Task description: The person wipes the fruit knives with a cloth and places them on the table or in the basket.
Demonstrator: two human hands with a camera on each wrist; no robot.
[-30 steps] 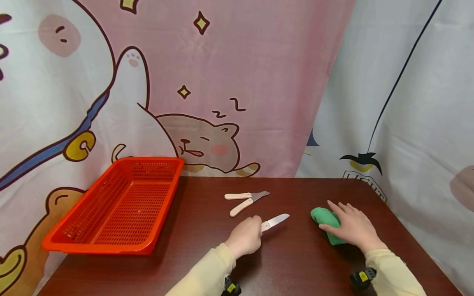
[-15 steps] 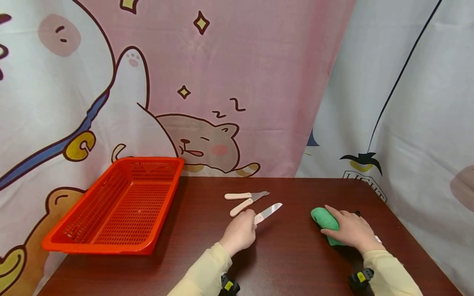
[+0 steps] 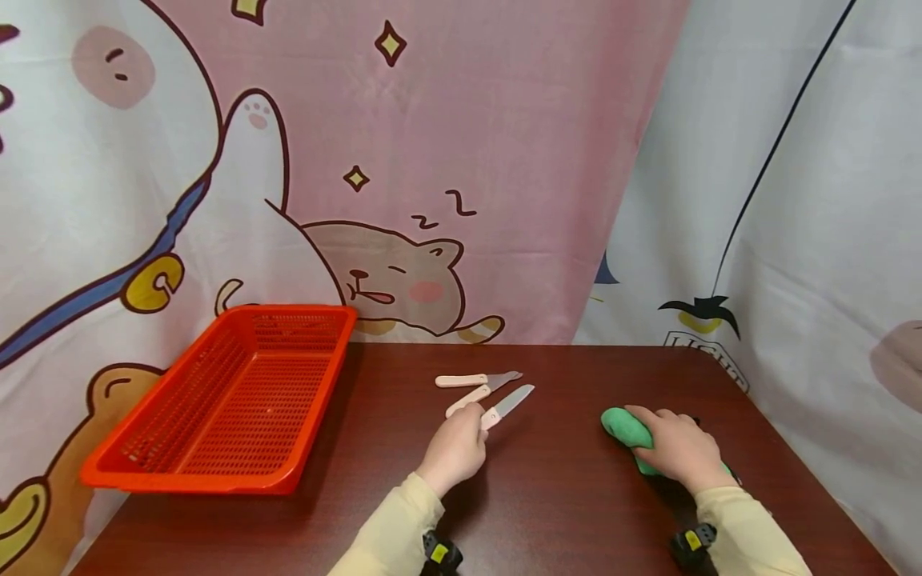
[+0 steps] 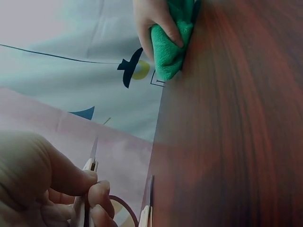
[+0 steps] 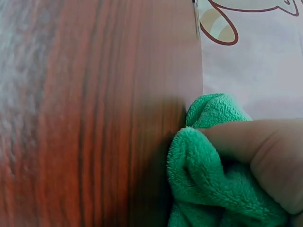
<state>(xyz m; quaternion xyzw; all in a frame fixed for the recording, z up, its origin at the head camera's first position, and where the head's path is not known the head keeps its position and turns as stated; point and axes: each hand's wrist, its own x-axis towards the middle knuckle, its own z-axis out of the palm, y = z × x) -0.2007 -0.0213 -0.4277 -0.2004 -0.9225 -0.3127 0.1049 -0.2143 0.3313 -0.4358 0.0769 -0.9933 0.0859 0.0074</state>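
In the head view my left hand (image 3: pixel 454 450) grips a knife (image 3: pixel 507 406) by its pale handle, its blade pointing up and right. The left wrist view shows the thumb and fingers pinching that handle (image 4: pixel 81 208). Just beyond lie other pale-handled knives (image 3: pixel 464 382), with blades crossing or side by side. On the right, my right hand (image 3: pixel 680 448) holds a bunched green cloth (image 3: pixel 627 428). Its thumb (image 5: pixel 236 142) sinks into the folds of the cloth in the right wrist view. Small dark bits show beside the right hand; what they belong to is hidden.
An orange-red perforated plastic basket (image 3: pixel 281 480) stands at the left of the dark brown wooden table (image 3: pixel 562 512). Behind the table hangs a cartoon-printed curtain (image 3: pixel 533 160). The table's right edge runs close to my right hand.
My left hand has moved left and a little away with the knife, toward the other knives. The right hand has shifted slightly left and its fingers have closed on the green cloth.
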